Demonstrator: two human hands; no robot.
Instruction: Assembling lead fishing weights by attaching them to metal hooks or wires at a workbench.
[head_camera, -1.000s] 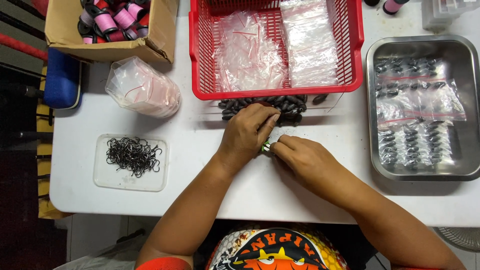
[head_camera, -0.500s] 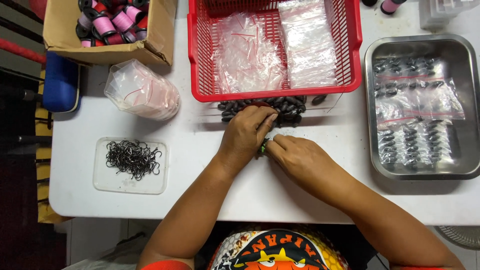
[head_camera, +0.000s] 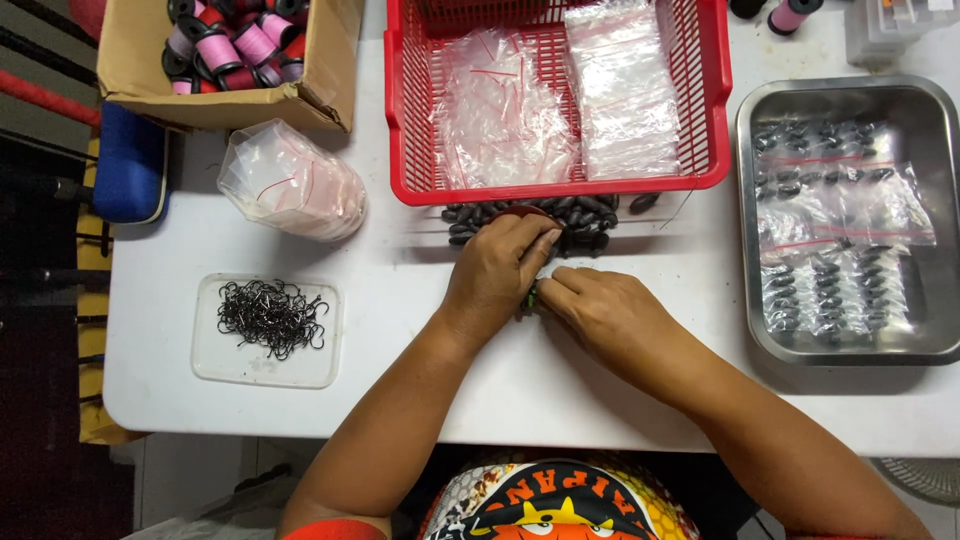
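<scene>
fingers (head_camera: 540, 243) of left hand (head_camera: 495, 275) curl over dark weights (head_camera: 585, 215), grip unclear | right hand (head_camera: 605, 315) pinches small green piece (head_camera: 533, 296) between both hands | weights lie just ahead by red basket (head_camera: 400, 150) on table (head_camera: 400, 400), left hand nearer

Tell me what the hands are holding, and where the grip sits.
Left hand and right hand pinch a small green-and-dark object between fingertips; it is mostly hidden, so the grip's exact place cannot be told.
</scene>
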